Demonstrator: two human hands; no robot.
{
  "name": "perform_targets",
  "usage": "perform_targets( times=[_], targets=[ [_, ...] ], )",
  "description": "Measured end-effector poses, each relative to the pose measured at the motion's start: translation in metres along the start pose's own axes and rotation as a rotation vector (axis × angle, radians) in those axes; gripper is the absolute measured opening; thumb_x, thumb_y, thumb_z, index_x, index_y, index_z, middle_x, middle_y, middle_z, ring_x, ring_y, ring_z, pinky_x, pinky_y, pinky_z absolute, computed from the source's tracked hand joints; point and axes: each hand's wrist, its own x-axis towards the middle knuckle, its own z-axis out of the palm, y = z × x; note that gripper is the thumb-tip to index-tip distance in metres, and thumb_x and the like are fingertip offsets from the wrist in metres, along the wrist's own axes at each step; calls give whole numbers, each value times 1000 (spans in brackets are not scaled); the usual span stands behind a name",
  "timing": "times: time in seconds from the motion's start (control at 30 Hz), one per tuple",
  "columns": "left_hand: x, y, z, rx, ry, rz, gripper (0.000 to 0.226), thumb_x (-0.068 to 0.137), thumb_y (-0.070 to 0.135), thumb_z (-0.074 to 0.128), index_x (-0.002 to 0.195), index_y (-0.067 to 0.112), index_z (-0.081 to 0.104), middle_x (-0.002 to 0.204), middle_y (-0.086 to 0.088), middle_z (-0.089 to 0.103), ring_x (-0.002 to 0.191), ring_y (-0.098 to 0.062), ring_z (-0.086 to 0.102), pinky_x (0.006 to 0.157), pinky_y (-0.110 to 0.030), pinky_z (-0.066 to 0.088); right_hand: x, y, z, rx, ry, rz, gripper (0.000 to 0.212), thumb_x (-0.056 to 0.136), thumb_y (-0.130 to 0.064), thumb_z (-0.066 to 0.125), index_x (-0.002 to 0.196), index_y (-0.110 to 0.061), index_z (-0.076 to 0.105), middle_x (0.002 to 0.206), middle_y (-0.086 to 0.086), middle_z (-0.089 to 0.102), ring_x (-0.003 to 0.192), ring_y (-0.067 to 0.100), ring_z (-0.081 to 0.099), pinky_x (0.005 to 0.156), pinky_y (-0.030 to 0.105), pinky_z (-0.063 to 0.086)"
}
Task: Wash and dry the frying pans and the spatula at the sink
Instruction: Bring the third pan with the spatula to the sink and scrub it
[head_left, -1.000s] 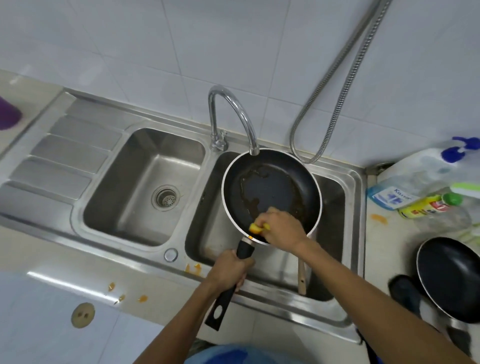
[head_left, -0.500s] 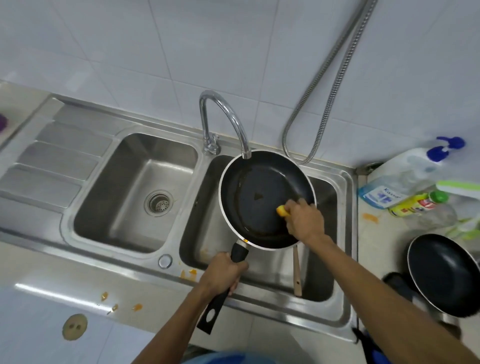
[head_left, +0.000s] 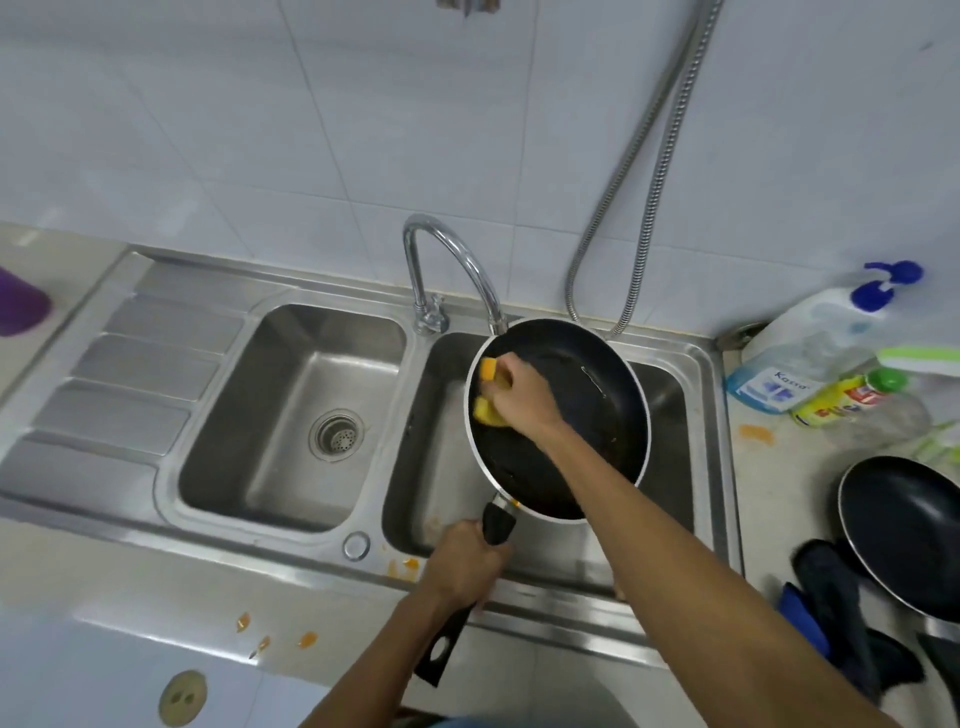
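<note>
A black frying pan (head_left: 597, 415) with a pale rim is held over the right basin (head_left: 670, 415) of the steel sink. My left hand (head_left: 462, 564) grips its black handle near the sink's front edge. My right hand (head_left: 519, 397) holds a yellow sponge (head_left: 488, 392) and presses it on the pan's inner left side. A second black frying pan (head_left: 904, 530) sits on the counter at the far right. My right forearm hides the spatula.
The curved tap (head_left: 452, 270) ends just above the pan's far rim. A metal hose (head_left: 644, 197) hangs on the tiled wall. Soap bottles (head_left: 810, 364) stand at the back right. A dark cloth (head_left: 841, 613) lies beside the second pan. Left basin (head_left: 291, 415) holds only its drain.
My right hand with the sponge has swept from the pan's right side across to its upper left. The brown residue in the pan has thinned. My left hand keeps hold of the handle.
</note>
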Motion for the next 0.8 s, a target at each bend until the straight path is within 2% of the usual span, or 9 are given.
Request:
perform_targets(
  times=[0.13,0.23,0.33,0.47,0.53,0.6,0.67,0.73,0.8],
  targets=[
    [7,0,-14,-38,6,-45,27,82,20,67,58,16,54,51,-4,57,44,-18,53,45,-24,41,-64,44,7,-166,-214,-119,6,90,-39,61,89,-34,63,96,-5,67,92,15,62,81,33,46],
    [4,-5,-22,-58,5,-65,25,86,13,66,64,10,55,52,-10,56,42,-22,52,41,-23,40,-68,87,-26,-412,-311,44,20,85,-48,59,97,-37,71,107,-7,70,102,17,65,89,35,52],
    [-1,-10,-27,38,-3,-20,25,86,14,67,64,12,55,54,-7,56,40,-15,53,43,-24,42,-34,105,-53,-684,-237,171,29,90,-40,56,109,-23,69,115,6,68,108,30,65,89,38,52],
    [-7,-12,-32,48,-62,-12,24,88,16,67,67,15,57,56,-4,58,45,-16,57,47,-26,48,31,67,-63,-491,114,218,33,88,-31,57,115,-13,59,123,18,61,112,39,62,88,43,51],
    [-5,-11,-36,72,-84,1,22,88,17,67,67,15,58,57,-1,58,46,-14,56,48,-26,48,47,29,-45,-343,178,169,31,87,-28,58,114,-12,58,122,19,60,111,41,60,89,43,50],
    [-1,-8,-40,109,-73,12,24,84,18,69,63,18,58,54,4,57,46,-9,54,48,-24,45,40,-6,-14,-248,155,58,26,87,-25,58,110,-13,56,115,16,57,106,40,59,86,44,48],
    [6,-7,-45,121,-50,2,28,82,17,68,58,20,54,50,5,55,46,-9,51,49,-25,43,15,-20,20,-197,46,-77,15,88,-24,57,102,-17,55,107,9,54,101,39,59,79,42,45],
    [13,-11,-52,138,-2,-37,30,79,18,67,54,19,52,47,5,53,45,-11,50,49,-27,42,-18,-10,40,-188,-96,-169,14,86,-21,57,100,-21,57,105,4,54,99,36,59,77,41,45],
    [18,-17,-59,144,29,-70,26,76,24,68,55,16,55,48,2,57,47,-17,55,50,-33,48,-39,16,43,-187,-211,-151,19,81,-22,58,99,-25,62,105,3,58,99,32,60,83,42,49]
  ],
)
